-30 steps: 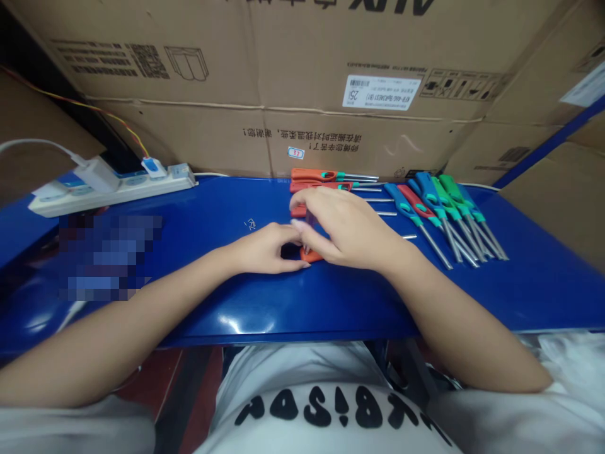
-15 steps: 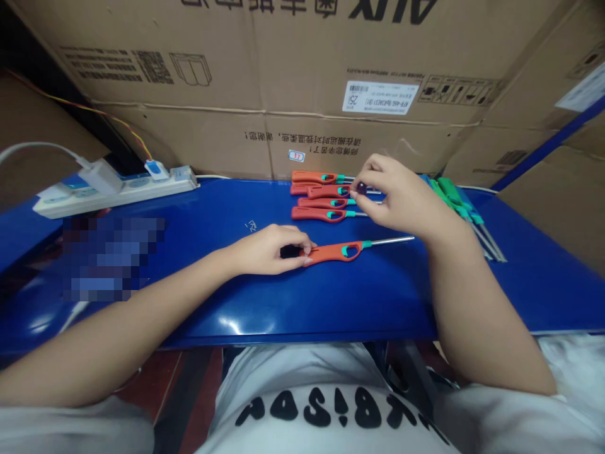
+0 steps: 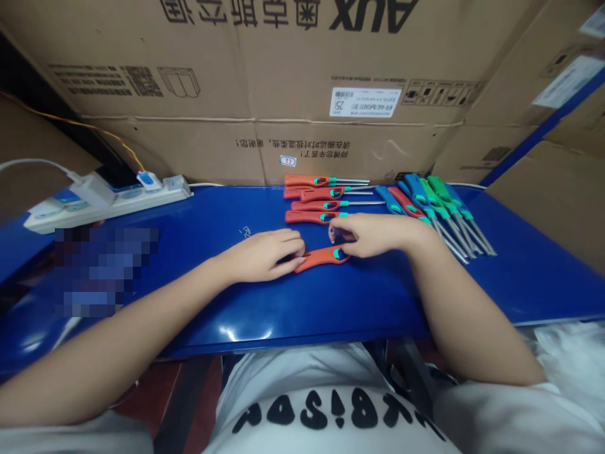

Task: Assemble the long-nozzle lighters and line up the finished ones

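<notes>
An orange gas lighter (image 3: 319,257) with a green trigger lies on the blue table in front of me, handle to the left. My left hand (image 3: 269,253) pinches the end of its handle between thumb and fingers. Over the trigger end hovers my right hand (image 3: 373,234), fingers curled and apart from the thumb, the thumb at the trigger guard. That hand hides the metal nozzle. A small dark spot shows at its fingertips; I cannot make out what it is. Just behind, several red and orange lighters (image 3: 309,217) lie side by side, nozzles pointing right.
Several blue, green and red lighters (image 3: 437,195) lie slanted at the back right of the blue table (image 3: 283,315). A white power strip (image 3: 108,205) with plugs stands at the back left, near a blurred-out object (image 3: 104,271). A large cardboard box (image 3: 212,145) rises behind the table.
My right hand has come down and left from above the row of lighters to the trigger end of the orange lighter. My left hand keeps its pinch. The camera view has shifted slightly.
</notes>
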`<state>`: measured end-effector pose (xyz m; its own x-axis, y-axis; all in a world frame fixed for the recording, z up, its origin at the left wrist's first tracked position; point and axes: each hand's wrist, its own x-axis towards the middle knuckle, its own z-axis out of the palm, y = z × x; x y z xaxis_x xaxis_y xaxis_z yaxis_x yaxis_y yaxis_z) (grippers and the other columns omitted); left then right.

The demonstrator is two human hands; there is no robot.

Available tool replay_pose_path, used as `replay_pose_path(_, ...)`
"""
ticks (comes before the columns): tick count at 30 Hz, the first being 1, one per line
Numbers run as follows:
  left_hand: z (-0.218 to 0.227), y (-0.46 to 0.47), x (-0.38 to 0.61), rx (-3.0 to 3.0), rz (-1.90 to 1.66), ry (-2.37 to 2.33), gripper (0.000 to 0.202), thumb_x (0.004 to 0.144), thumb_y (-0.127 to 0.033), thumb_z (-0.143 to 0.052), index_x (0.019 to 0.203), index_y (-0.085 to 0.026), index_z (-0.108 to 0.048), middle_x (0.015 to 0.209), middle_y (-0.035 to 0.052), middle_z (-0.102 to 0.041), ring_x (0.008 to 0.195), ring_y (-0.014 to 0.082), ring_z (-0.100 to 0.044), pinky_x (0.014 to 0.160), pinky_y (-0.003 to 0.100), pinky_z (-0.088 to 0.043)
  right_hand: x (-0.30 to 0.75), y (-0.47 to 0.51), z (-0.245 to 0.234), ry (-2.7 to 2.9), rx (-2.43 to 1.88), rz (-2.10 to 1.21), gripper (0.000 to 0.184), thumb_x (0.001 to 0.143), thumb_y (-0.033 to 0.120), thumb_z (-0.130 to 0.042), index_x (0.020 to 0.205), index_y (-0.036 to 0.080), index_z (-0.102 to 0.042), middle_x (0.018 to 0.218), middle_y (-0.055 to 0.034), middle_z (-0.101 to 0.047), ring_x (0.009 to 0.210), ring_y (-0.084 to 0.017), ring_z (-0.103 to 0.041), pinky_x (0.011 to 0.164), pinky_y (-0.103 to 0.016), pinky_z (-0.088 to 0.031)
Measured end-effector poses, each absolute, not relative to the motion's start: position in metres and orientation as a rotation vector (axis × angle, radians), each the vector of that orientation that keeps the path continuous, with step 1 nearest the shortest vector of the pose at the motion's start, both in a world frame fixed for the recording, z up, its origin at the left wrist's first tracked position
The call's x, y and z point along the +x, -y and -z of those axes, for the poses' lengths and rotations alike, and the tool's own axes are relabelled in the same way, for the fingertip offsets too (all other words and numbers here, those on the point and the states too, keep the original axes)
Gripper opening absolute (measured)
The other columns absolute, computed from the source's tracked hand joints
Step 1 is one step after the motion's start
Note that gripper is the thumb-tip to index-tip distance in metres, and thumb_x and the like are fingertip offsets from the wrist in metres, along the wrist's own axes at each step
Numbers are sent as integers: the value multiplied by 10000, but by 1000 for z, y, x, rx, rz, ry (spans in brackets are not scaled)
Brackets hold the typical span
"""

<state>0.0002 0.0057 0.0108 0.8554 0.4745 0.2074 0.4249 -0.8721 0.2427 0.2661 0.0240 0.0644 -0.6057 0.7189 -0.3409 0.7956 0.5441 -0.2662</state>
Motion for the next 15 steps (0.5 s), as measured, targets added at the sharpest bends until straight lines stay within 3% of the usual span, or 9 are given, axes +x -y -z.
replay_pose_path(4, -5, -6, 3, 2974, -341, -818, 339, 1086, -358, -357, 926, -192, -605, 908, 58, -642, 817, 189, -605, 757, 301, -459, 259, -22, -61, -2493, 1238, 575, 195, 824, 289, -662, 990, 206, -602, 915, -20, -679, 687, -141, -547, 597, -246, -377)
replay_pose_path(8, -4, -9, 2, 2937, -378, -998, 375, 1091, -369, -315, 879, -197, -573, 897, 52, -646, 830, 195, -615, 731, 304, -452, 259, -23, -57, -2515, 1235, 545, 69, 847, 246, -625, 902, 205, -613, 844, -12, -684, 660, -138, -546, 580, -245, -368)
replay_pose_path(12, -16, -18, -11, 2892, -389, -1311, 387, 1082, -389, -292, 878, -199, -560, 932, 70, -656, 877, 218, -636, 734, 319, -467, 275, -29, -63, -2601, 1275, 578, 103, 876, 294, -612, 927, 207, -634, 908, -30, -722, 708, -157, -601, 606, -249, -418)
replay_pose_path(15, -27, -29, -27, 2867, -180, -1650, 370, 1055, -374, -314, 875, -192, -581, 974, 97, -670, 947, 254, -657, 735, 326, -487, 299, -40, -72, -2642, 1565, 506, 165, 896, 344, -591, 966, 199, -627, 993, -63, -735, 809, -189, -649, 682, -266, -467)
